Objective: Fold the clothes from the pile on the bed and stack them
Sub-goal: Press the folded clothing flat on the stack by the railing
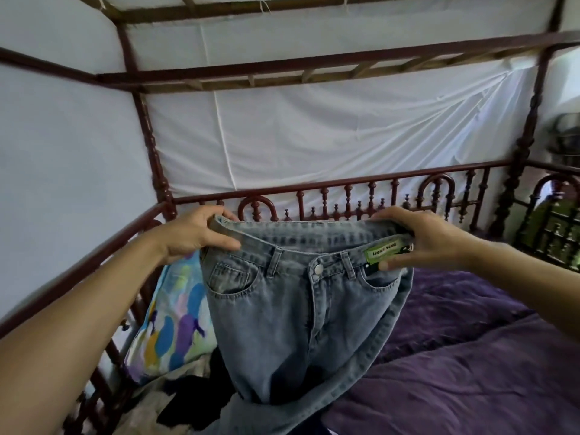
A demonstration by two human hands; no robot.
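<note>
"How is my hold?"

"Your left hand (201,233) pinches one end of the waistband (298,235) of the light blue jeans (292,309), thumb in front. Your right hand (420,240) grips the other end, thumb just below the green tag (386,251). The jeans hang mid-frame with the front facing you, and the legs trail down onto the clothes pile (188,397) at lower left."

"How do I fold them well?"

"Bring your hands together so one leg lies on the other. Lift first, I judge, or the legs may drag the pile."

"Where is there room?"

"The purple bedspread (470,365) at lower right looks open. A patterned pillow (175,324) sits just behind the jeans at left, and the wooden bed rail (345,186) runs behind your hands, so work rightward."
</note>
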